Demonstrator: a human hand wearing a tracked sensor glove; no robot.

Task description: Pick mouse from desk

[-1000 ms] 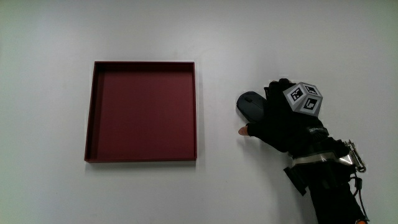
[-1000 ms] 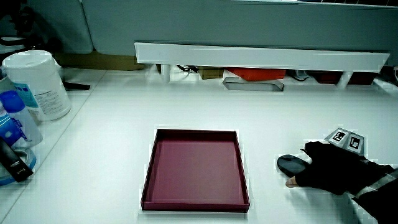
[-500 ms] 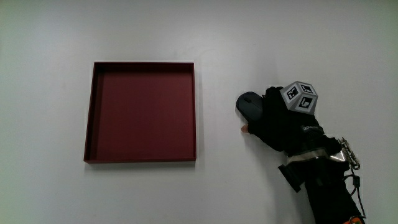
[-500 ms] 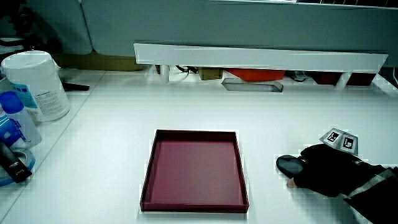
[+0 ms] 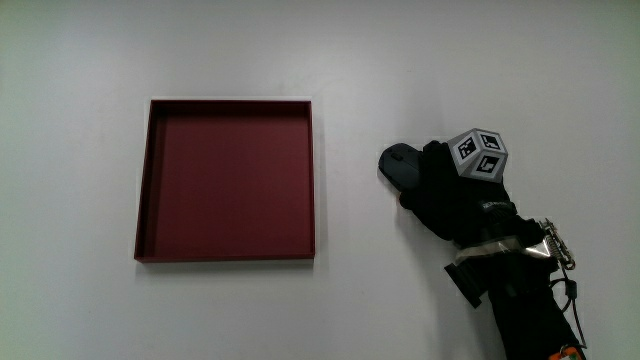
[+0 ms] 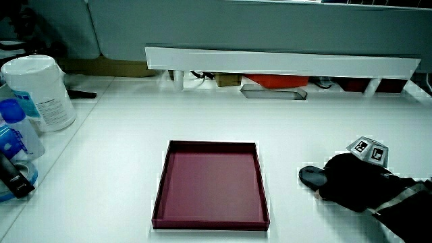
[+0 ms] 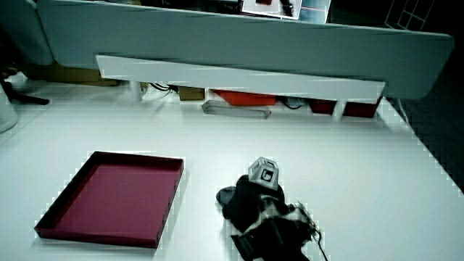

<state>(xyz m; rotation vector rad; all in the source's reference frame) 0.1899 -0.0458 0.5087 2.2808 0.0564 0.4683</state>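
A dark grey mouse (image 5: 397, 166) lies on the white desk beside the red tray (image 5: 229, 179). In both side views only its end nearest the tray shows, mouse (image 6: 311, 176) and mouse (image 7: 227, 196). The gloved hand (image 5: 440, 188) lies over the rest of the mouse, fingers curled down around it, with the patterned cube (image 5: 478, 154) on its back. The mouse rests on the desk. The hand (image 6: 351, 181) and forearm reach in from the person's edge; the hand (image 7: 250, 199) covers most of the mouse.
The shallow red tray (image 6: 210, 188) holds nothing. A white wipes canister (image 6: 39, 91) and blue bottles (image 6: 15, 136) stand at the table's edge, well away from the tray. A low white partition shelf (image 6: 283, 62) runs along the table.
The thumb, earlier sticking out beside the mouse, has tucked in against it. The hand has closed tighter over the mouse. The mouse has not moved.
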